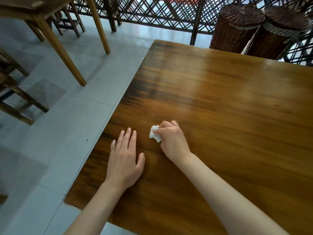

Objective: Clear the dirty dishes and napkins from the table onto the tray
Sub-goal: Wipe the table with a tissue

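1. Containers: two dark wicker baskets [237, 26] are standing on the floor at upper right of the frame, touching each other, just behind the table's far edge. Both are wearing woven lids, so contents can't be told.
2. Napkin [155, 134]: white, crumpled, sitting lower centre of the frame, low over the table [220, 107]; can't tell whether it is touching the wood. Only its left part is showing, sticking out of the fist toward the left of the frame. Balled up, so no clear long axis.
3. Right hand [171, 141]: fingers are curling round the napkin, clenching it, knuckles up, forearm running in from lower right.
4. Left hand [124, 160]: lying flat, palm down on the table, fingers straight and pointing toward the top of the frame, thumb spread right. Grasping nothing. It is sitting just left of the napkin, apart from it, near the table's left edge.
5. Surface: glossy brown wood with grain, glare streaking across the upper middle. Table is filling centre and right of the frame, its corner pointing to the top.
6. Room: grey tiled floor [55, 133] is running along the left. Wooden chair and table legs [64, 53] are crowding upper left. A dark lattice screen [152, 12] is spanning the top.
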Tool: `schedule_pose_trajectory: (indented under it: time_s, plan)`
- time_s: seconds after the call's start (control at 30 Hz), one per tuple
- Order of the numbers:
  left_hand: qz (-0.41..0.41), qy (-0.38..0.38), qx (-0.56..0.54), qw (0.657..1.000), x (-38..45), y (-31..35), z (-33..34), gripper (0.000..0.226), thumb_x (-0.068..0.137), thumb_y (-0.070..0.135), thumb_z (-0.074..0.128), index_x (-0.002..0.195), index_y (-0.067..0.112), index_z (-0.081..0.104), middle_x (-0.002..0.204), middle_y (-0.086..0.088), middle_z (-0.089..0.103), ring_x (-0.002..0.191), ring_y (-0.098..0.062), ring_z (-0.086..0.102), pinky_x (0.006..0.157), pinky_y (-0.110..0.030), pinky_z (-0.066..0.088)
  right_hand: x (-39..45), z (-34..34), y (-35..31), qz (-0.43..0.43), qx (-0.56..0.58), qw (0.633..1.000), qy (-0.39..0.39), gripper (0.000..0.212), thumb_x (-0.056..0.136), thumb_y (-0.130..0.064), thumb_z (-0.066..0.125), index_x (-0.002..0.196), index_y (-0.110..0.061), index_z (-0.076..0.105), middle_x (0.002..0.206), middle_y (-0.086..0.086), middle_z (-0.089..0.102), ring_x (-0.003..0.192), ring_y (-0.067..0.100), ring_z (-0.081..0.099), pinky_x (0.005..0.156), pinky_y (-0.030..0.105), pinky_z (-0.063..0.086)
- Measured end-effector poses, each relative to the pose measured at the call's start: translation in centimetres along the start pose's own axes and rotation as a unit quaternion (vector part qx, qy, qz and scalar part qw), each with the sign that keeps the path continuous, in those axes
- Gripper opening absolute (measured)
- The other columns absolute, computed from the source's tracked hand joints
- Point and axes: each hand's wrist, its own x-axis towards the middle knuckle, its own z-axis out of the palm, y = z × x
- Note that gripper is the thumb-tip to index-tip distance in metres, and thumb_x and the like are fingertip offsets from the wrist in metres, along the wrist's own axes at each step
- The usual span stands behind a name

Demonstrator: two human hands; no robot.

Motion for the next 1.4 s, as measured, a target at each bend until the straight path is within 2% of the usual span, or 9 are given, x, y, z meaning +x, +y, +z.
schedule_pose_trajectory:
  time_s: [0.2, 0.27, 0.43, 0.57, 0.67, 0.77, 0.87, 1.17, 1.4]
  plan:
    - [0.006, -0.005, 0.044, 0.999, 0.2, -0.4, 0.9, 0.069, 0.091, 0.052, 0.02, 0.151, 0.022, 0.008, 0.159, 0.001, 0.005, 0.146, -0.019, 0.001, 0.111, -0.036, -0.004, -3.0, 0.1, -0.3, -0.028, -0.007, 1.0, 0.0, 0.026, 0.083, 0.004, 0.063, 0.103, -0.009, 0.072, 0.099, 0.002, 0.066, 0.085, 0.016, 0.046, 0.068, 0.026, 0.052]
    - [0.008, -0.01, 0.052, 0.999, 0.2, -0.4, 0.9, 0.07, 0.089, 0.054, 0.015, 0.152, 0.023, 0.005, 0.159, 0.002, 0.002, 0.146, -0.019, -0.001, 0.111, -0.037, -0.005, -3.9, 0.1, -0.5, -0.028, -0.013, 1.0, -0.005, 0.027, 0.084, 0.004, 0.062, 0.105, -0.01, 0.072, 0.1, 0.001, 0.066, 0.084, 0.014, 0.044, 0.069, 0.025, 0.051]
    - [0.007, -0.013, 0.06, 0.998, 0.2, -0.6, 1.0, 0.066, 0.095, 0.051, 0.022, 0.151, 0.023, 0.001, 0.16, 0.001, -0.002, 0.146, -0.019, -0.004, 0.111, -0.037, -0.005, -5.2, -0.1, -1.0, -0.024, -0.02, 0.999, -0.013, 0.026, 0.085, 0.001, 0.062, 0.108, -0.009, 0.071, 0.105, 0.002, 0.065, 0.088, 0.015, 0.046, 0.07, 0.024, 0.051]
    - [0.008, -0.012, 0.064, 0.998, 0.2, -0.5, 0.9, 0.069, 0.09, 0.053, 0.013, 0.151, 0.023, 0.001, 0.16, 0.001, -0.001, 0.146, -0.019, -0.003, 0.111, -0.037, -0.005, -5.8, 0.0, -1.3, -0.018, -0.019, 1.0, -0.003, 0.028, 0.086, -0.001, 0.062, 0.11, -0.011, 0.07, 0.107, 0.001, 0.065, 0.09, 0.013, 0.045, 0.072, 0.023, 0.051]
    - [0.007, -0.007, 0.06, 0.998, 0.3, -0.5, 0.9, 0.073, 0.086, 0.054, 0.012, 0.152, 0.023, 0.005, 0.159, 0.001, 0.002, 0.146, -0.019, -0.001, 0.112, -0.038, -0.004, -5.6, -0.5, -1.5, -0.002, -0.013, 1.0, 0.0, 0.027, 0.084, 0.0, 0.063, 0.107, -0.011, 0.071, 0.105, 0.001, 0.066, 0.092, 0.014, 0.049, 0.075, 0.023, 0.052]
    - [0.009, 0.003, 0.048, 0.999, 0.5, -0.6, 1.0, 0.072, 0.087, 0.053, 0.016, 0.151, 0.022, 0.011, 0.159, 0.0, 0.007, 0.146, -0.02, 0.004, 0.112, -0.039, -0.001, -4.7, -2.2, 0.0, 0.038, 0.004, 0.998, 0.058, 0.027, 0.081, 0.008, 0.061, 0.102, -0.006, 0.072, 0.099, 0.008, 0.067, 0.094, 0.021, 0.053, 0.076, 0.027, 0.05]
    - [0.01, 0.0, 0.044, 0.999, 0.6, -0.5, 1.1, 0.072, 0.087, 0.053, 0.017, 0.151, 0.022, 0.011, 0.159, 0.0, 0.008, 0.146, -0.02, 0.004, 0.112, -0.039, -0.001, -3.6, -4.0, 2.4, 0.099, -0.029, 0.991, 0.09, 0.027, 0.084, 0.005, 0.06, 0.106, -0.005, 0.07, 0.102, 0.008, 0.067, 0.098, 0.022, 0.051, 0.077, 0.028, 0.047]
    - [0.009, -0.001, 0.041, 0.999, 0.6, -0.6, 0.8, 0.072, 0.086, 0.052, 0.017, 0.151, 0.021, 0.01, 0.159, 0.0, 0.007, 0.146, -0.02, 0.002, 0.112, -0.039, -0.002, -1.4, -4.0, 5.2, 0.157, -0.072, 0.982, 0.075, 0.035, 0.088, 0.008, 0.05, 0.114, -0.008, 0.067, 0.105, 0.009, 0.062, 0.099, 0.026, 0.048, 0.071, 0.027, 0.035]
    - [0.005, -0.009, 0.048, 0.999, 0.5, -0.7, 0.7, 0.071, 0.088, 0.051, 0.02, 0.151, 0.02, 0.011, 0.159, -0.001, 0.007, 0.146, -0.021, 0.003, 0.115, -0.042, 0.002, -2.7, -2.9, 4.5, 0.165, -0.056, 0.981, 0.081, 0.036, 0.086, 0.008, 0.054, 0.117, -0.007, 0.065, 0.108, 0.01, 0.061, 0.102, 0.025, 0.051, 0.081, 0.026, 0.043]
